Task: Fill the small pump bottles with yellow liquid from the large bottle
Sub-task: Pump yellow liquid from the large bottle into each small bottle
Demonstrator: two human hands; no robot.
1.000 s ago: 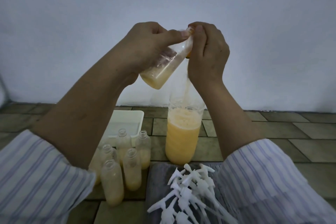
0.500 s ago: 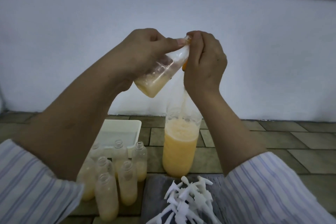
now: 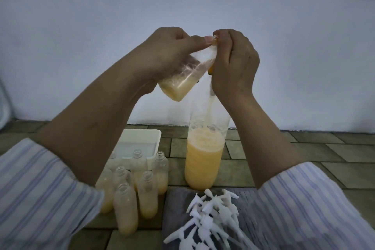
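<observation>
Two hands raised: left hand (image 3: 170, 55) and right hand (image 3: 235, 67). One small bottle (image 3: 182, 79) held tilted between them. One large bottle (image 3: 204, 160) of yellow liquid standing on the tiled floor. At least seven open small bottles (image 3: 146, 195) clustered beside it, some hidden behind the left arm. One white tray (image 3: 140, 144). One heap of white pump heads (image 3: 211, 219), too tangled to count.

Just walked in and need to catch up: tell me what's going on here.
A person is filling small bottles with yellow liquid. The left hand holds a tilted small bottle, partly full, while the right hand pinches something orange at its neck; a pale tube seems to run down from there into the large bottle standing on the tiled floor. A cluster of open filled bottles stands beside a white tray. A heap of white pump tops lies in front, not yet fitted.
</observation>
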